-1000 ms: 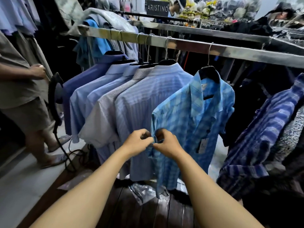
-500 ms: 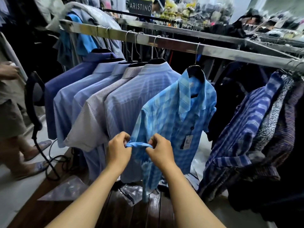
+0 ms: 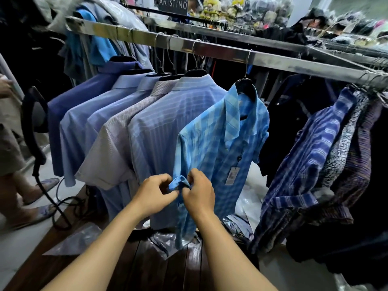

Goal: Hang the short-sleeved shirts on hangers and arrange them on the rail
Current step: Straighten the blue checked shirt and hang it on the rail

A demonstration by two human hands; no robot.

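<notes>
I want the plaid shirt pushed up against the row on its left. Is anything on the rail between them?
Nothing visible. The rail is bare between the plaid shirt and the striped shirt next to it. The left hand and right hand pinch the plaid shirt's sleeve.

Checked shirt (image 3: 220, 143): sky blue with paler blue checks.
Hanger (image 3: 245, 87): black.
Rail (image 3: 273, 59): dull silver-grey.
Striped shirt (image 3: 168, 122), at 9 o'clock of the checked one: pale blue-lilac with faint stripes.
Grey shirt (image 3: 117, 148): light grey with a fine speckled weave.
Indigo shirt (image 3: 79, 101), at 10 o'clock: plain.
Dark shirt (image 3: 304, 164), at 3 o'clock: deep blue with whitish stripes.
Floorboards (image 3: 147, 265), at 6 o'clock: dark brown.
Sign (image 3: 173, 5), at 12 o'clock: black with white letters.
</notes>
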